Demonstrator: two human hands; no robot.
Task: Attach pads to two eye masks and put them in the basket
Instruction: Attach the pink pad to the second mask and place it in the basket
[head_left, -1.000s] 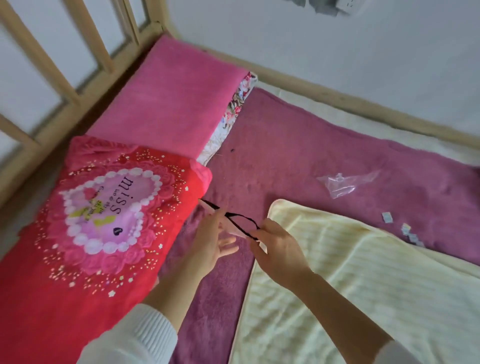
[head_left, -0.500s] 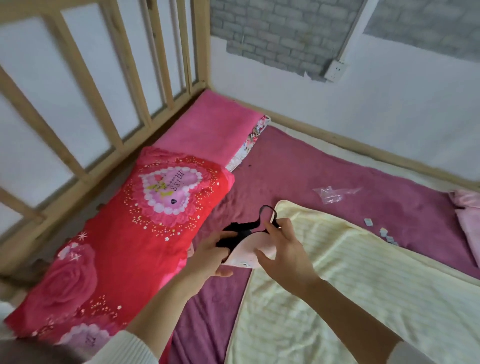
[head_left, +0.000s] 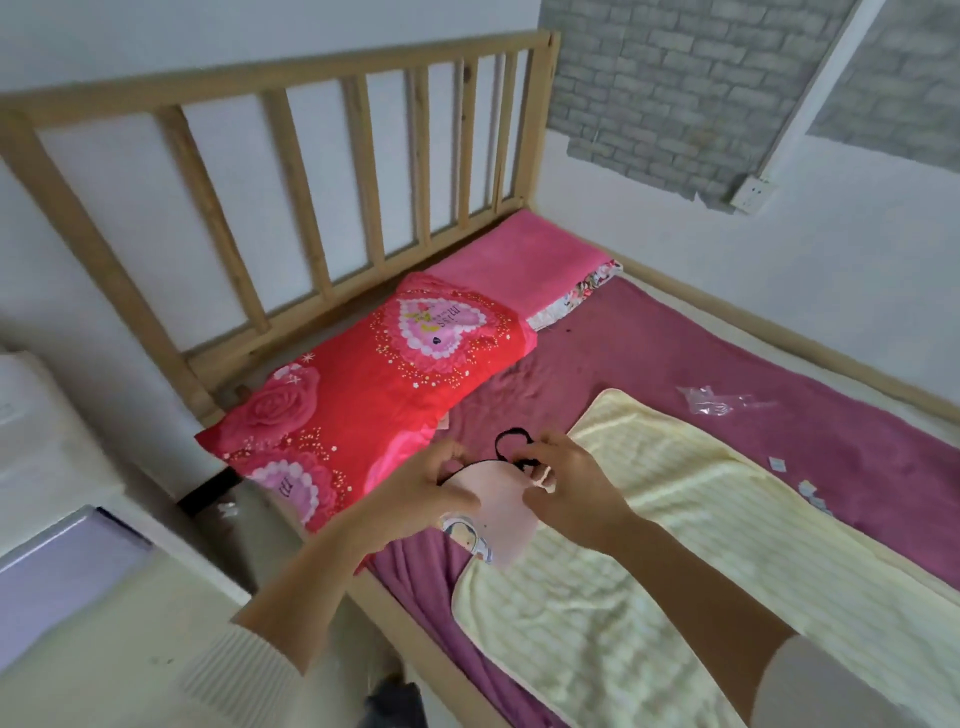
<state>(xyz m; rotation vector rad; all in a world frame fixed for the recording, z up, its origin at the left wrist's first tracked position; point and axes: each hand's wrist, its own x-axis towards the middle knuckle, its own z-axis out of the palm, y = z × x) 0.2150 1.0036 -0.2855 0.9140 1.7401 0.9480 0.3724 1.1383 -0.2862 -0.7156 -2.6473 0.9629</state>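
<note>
Both hands (head_left: 431, 488) (head_left: 571, 488) have raised the eye mask (head_left: 501, 514) nearer.

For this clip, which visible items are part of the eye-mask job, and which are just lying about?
Job:
eye mask, held by left hand and right hand
black strap
small pads on the blanket
clear bag, probably their packaging

Lying about:
red pillow
pink pillow
yellow towel
purple blanket
headboard

No basket is in view.
</note>
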